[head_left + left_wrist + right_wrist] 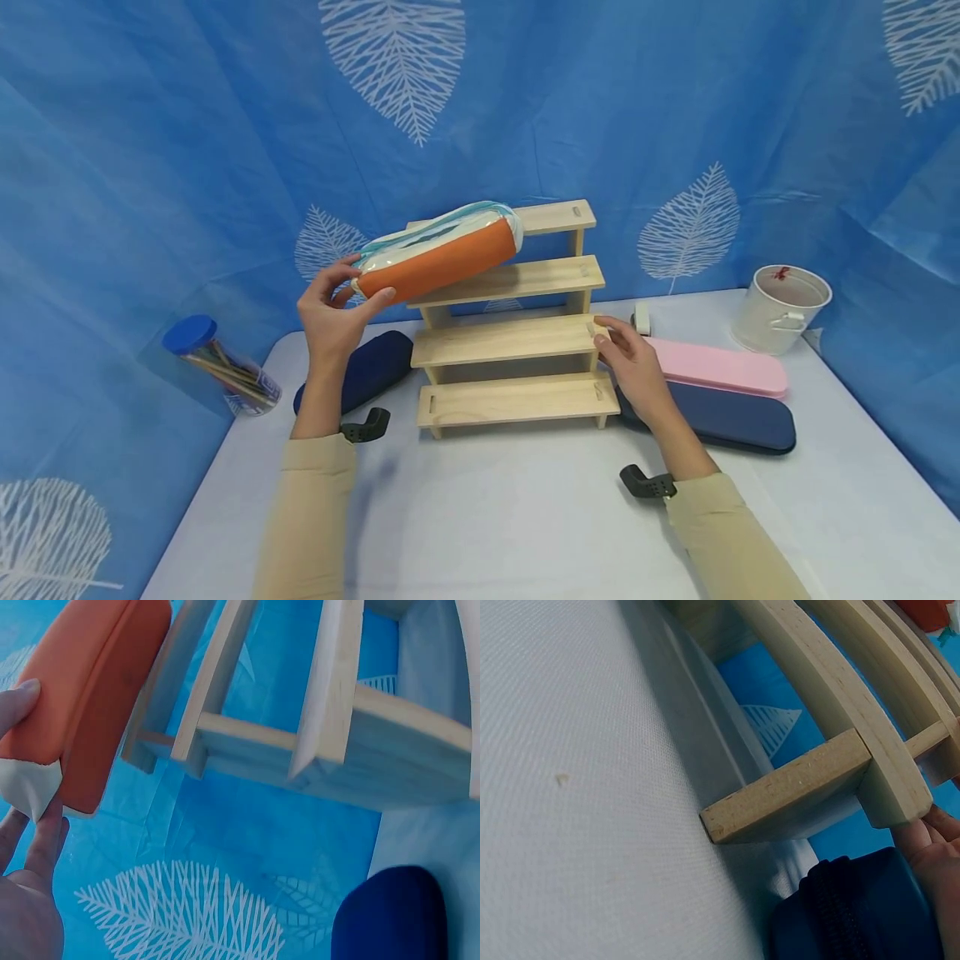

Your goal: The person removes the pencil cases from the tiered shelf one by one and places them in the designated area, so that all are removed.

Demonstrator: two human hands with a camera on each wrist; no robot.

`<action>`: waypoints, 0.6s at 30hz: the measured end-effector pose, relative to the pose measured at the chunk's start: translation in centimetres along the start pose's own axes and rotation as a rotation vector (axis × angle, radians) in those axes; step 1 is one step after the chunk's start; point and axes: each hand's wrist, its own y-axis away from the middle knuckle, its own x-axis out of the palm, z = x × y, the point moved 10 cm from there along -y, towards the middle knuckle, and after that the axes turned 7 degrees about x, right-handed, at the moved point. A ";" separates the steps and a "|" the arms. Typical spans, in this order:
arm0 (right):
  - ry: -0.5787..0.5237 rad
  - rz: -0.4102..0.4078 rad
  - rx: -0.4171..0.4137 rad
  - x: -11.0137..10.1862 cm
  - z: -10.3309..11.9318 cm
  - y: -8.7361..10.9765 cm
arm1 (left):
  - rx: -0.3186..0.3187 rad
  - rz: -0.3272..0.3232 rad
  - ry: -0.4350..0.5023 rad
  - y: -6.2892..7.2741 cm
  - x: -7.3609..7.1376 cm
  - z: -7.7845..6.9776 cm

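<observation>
My left hand (330,321) grips one end of an orange pencil case (442,260) with a clear top and light-blue zipper trim. Its thumb lies on the orange side, the fingers at the white end. The case is raised, tilted, and overlaps the upper steps of a four-step wooden shelf (510,340) in the head view. At that shelf's right end, my right hand (633,362) holds the second step from the bottom with thumb and fingers. The right wrist view shows the fingers (915,838) at the step's end, beside a dark-blue zipped case (862,907).
Left of the shelf lies a dark-blue case (378,367), near a clear tube of pencils (240,375) with a blue lid. To the right are a pink case (720,367), a navy case (727,417) and a white bucket (776,312). Blue curtains (570,125) enclose the table.
</observation>
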 end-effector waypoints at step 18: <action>-0.005 -0.002 -0.004 0.1 -0.1 0.0 | 0.025 -0.061 -0.050 1.7 -3.9 0.0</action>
